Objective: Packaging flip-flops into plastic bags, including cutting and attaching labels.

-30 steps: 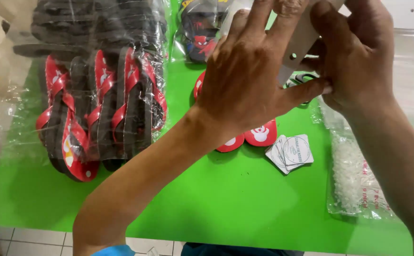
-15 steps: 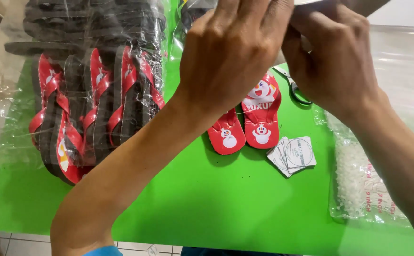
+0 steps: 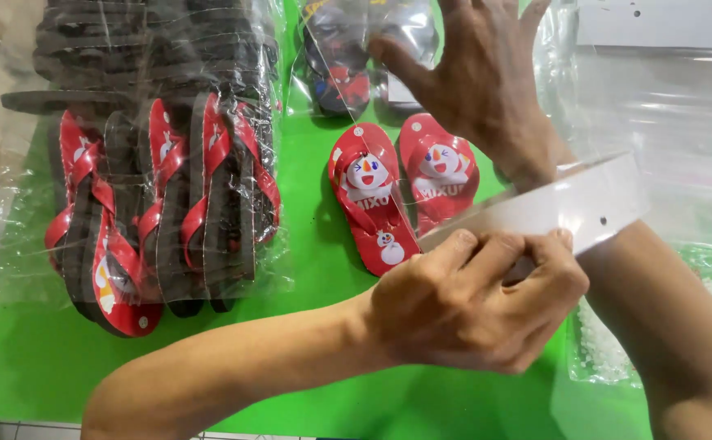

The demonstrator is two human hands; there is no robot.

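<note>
- The left hand (image 3: 474, 305) was closed, its fingertips pinching the white header strip of a clear plastic bag (image 3: 584, 208); the grip appeared to hold the bag mouth steady.
- The bag hung tilted above the green surface (image 3: 209, 375), just in front of the pair of small red sandals (image 3: 401, 191), and crossed the right forearm.
- The right hand (image 3: 478, 73) was open with fingers spread, palm down, reaching past the bag; it held nothing that could be seen. It hovered just beyond the red sandals, near a small clear packet of dark sandals (image 3: 348, 57).
- The red sandals lay side by side, soles down, printed with a snowman figure, loose on the surface.
- A large clear bag (image 3: 152, 195) on the left contained a packed stack of red-and-black sandals standing on edge; darker ones lay above them.
- On the right, a clear packet of small white pellets (image 3: 608, 358) lay flat, and further empty bags with white headers (image 3: 665, 49) were stacked behind.
</note>
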